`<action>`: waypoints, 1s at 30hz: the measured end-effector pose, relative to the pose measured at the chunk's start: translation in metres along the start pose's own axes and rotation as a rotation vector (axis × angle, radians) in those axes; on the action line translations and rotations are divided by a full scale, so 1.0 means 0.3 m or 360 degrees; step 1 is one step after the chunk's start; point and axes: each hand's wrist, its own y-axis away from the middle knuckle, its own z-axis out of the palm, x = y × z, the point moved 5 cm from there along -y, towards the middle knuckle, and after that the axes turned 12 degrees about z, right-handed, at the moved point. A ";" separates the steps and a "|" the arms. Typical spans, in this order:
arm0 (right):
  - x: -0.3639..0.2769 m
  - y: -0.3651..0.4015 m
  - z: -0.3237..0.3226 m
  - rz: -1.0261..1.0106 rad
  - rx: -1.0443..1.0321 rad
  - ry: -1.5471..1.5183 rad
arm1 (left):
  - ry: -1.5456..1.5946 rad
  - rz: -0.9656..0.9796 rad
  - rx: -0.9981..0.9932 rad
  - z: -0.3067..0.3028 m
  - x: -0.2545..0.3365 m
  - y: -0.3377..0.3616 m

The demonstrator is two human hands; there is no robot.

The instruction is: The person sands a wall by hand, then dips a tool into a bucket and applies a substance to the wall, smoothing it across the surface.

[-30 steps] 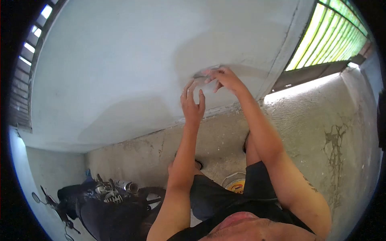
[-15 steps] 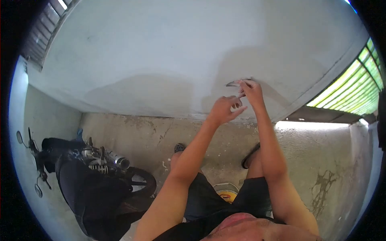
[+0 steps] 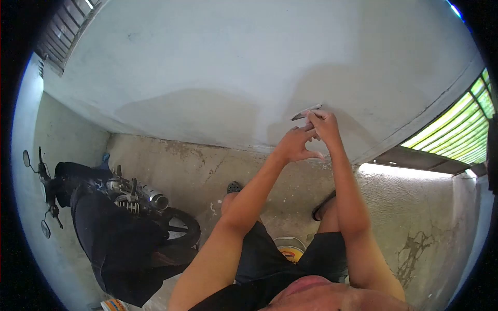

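My right hand [image 3: 324,126] grips a flat metal blade, a putty knife [image 3: 305,112], and presses it against the pale grey wall [image 3: 218,67]. Its tip points up and left. My left hand [image 3: 296,143] is raised just below and left of the right one, with the fingers curled and touching the right hand's fingers. The left hand holds nothing that I can see. A patch of darker, damp-looking filler [image 3: 192,116] spreads along the lower part of the wall around the blade.
A motorcycle [image 3: 109,217] with a dark cover stands on the concrete floor at the left. A small bucket [image 3: 290,249] sits on the floor between my legs. A green-lit grille [image 3: 451,135] is at the right, and a louvred vent [image 3: 62,26] at the top left.
The view has swung left and both hands now sit lower on the wall. My left hand has closed in from an open palm to touch the right hand by the blade.
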 end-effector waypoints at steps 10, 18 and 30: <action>0.111 -0.063 -0.198 0.0223 0.0038 -0.0086 | 0.0117 0.0088 0.0538 -0.096 0.012 -0.030; 0.076 0.010 -0.300 0.0440 0.0022 -0.0154 | 0.0019 -0.0044 0.0619 -0.082 0.018 -0.043; 0.084 0.010 -0.385 0.0401 -0.0042 -0.0275 | 0.0012 -0.0059 0.0599 -0.054 0.013 -0.052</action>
